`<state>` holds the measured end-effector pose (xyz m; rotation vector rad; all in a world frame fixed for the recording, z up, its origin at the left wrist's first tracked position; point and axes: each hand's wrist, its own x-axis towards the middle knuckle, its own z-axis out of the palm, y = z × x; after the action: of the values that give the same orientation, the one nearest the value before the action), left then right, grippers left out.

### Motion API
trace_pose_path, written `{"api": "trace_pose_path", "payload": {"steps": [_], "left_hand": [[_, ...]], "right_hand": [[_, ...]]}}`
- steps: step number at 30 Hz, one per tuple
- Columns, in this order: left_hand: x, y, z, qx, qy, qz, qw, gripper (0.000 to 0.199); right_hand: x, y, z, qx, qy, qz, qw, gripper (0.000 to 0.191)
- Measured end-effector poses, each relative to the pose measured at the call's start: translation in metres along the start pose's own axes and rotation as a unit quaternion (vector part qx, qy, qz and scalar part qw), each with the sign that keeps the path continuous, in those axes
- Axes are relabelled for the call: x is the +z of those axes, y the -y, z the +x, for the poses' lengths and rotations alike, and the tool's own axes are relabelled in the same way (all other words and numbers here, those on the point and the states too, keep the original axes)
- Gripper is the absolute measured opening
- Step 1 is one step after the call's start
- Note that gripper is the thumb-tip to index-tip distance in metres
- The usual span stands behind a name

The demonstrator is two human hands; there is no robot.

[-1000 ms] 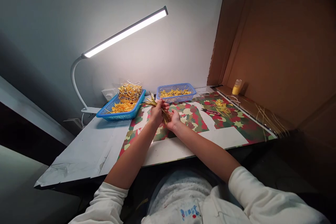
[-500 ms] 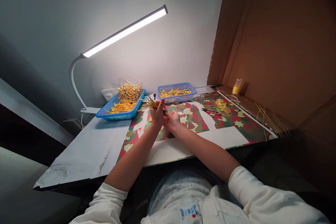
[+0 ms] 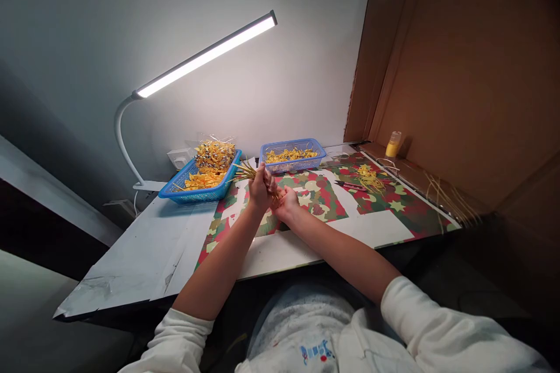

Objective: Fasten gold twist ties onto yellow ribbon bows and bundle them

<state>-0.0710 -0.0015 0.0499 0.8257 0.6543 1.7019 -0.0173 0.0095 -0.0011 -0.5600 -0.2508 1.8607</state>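
Note:
My left hand (image 3: 261, 187) is closed round a bundle of thin yellow wire-like stems (image 3: 245, 171). One end of the bundle fans out to the upper left of the fist, and the other comes out low on the right. Against that lower end lies my right hand (image 3: 287, 204), palm turned up and fingers loosely stretched under the stem ends. Both hands meet above the camouflage-patterned sheet (image 3: 321, 195) on the table. Some fingers of the right hand are hidden behind the left fist.
On the left is a blue basket (image 3: 196, 193) of yellow pieces. Behind stands a lilac-blue basket (image 3: 293, 168) of similar pieces. Right of the hands lie a pen (image 3: 350, 185) and a yellow stem pile (image 3: 370, 178). A lamp (image 3: 207, 55), a small jar (image 3: 393, 144) and cardboard walls (image 3: 464, 81) surround the table.
My left hand has shifted slightly down and left with the bundle. The right hand has turned a little, showing more of its palm under the stem ends.

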Motion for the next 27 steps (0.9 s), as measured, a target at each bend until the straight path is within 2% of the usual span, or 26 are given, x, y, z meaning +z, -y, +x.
{"api": "trace_pose_path", "payload": {"steps": [4,9,12,15,16,18,20,22,27], "left_hand": [[-0.005,0.013,0.001,-0.022,0.006,0.076,0.997,0.053],[-0.006,0.011,0.001,-0.014,0.017,0.069,0.997,0.054],[-0.008,0.004,0.004,-0.026,0.013,0.079,0.996,0.056],[-0.018,-0.007,0.022,-0.034,0.014,0.184,0.982,0.053],[-0.023,-0.01,0.031,-0.039,0.025,0.242,0.969,0.051],[-0.034,-0.015,0.053,-0.035,0.045,0.378,0.924,0.046],[-0.046,-0.018,0.075,-0.031,0.067,0.488,0.869,0.043],[-0.057,-0.016,0.092,-0.027,0.129,0.585,0.801,0.044],[-0.075,-0.007,0.111,-0.034,0.184,0.645,0.741,0.041]], "right_hand": [[0.009,0.004,-0.01,0.038,-0.046,0.046,0.997,0.036],[0.018,0.006,-0.021,0.056,-0.031,0.039,0.997,0.039],[0.018,0.007,-0.023,0.039,-0.022,0.001,0.999,0.035],[0.014,0.013,-0.021,-0.028,-0.082,-0.052,0.995,0.026],[0.012,0.016,-0.02,-0.054,-0.104,-0.069,0.991,0.024],[0.008,0.023,-0.019,-0.093,-0.131,-0.092,0.983,0.023],[0.006,0.028,-0.019,-0.096,-0.136,-0.105,0.98,0.025],[0.006,0.031,-0.02,-0.083,-0.139,-0.112,0.981,0.028],[0.009,0.032,-0.023,-0.078,-0.127,-0.12,0.981,0.026]]}}
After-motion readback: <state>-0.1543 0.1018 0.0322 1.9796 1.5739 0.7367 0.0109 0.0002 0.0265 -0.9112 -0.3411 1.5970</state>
